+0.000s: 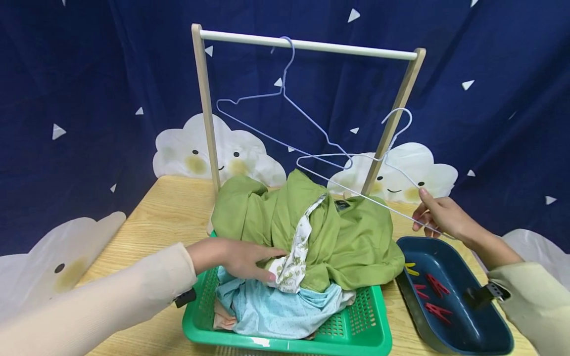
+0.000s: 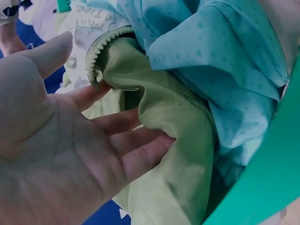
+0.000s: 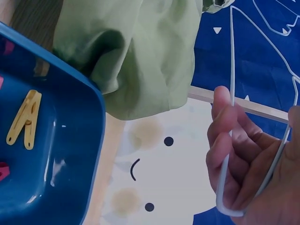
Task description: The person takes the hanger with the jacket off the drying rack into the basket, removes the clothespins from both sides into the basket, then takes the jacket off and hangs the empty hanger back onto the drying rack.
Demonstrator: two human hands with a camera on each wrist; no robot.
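In the head view, a green basket sits on the wooden desk, heaped with clothes. A green garment lies on top of the pile, with a white printed cloth running down its middle and a light blue garment beneath it at the basket's front. The left hand rests on the pile at the basket's left side, fingers straight and laid against the fabric. Right of the basket, the right hand pinches the lower wire of a white hanger, which slants over the green garment. Behind the basket stands a wooden rack with a blue hanger hooked on its bar. Just right of the basket is a dark blue tray holding red pegs and a yellow peg.

In the left wrist view, the left hand is spread, fingers relaxed, touching the fold of the green garment below the light blue garment.

In the right wrist view, the fingers of the right hand curl round the white hanger beside the tray, where the yellow peg lies; the green garment hangs over the tray's corner.
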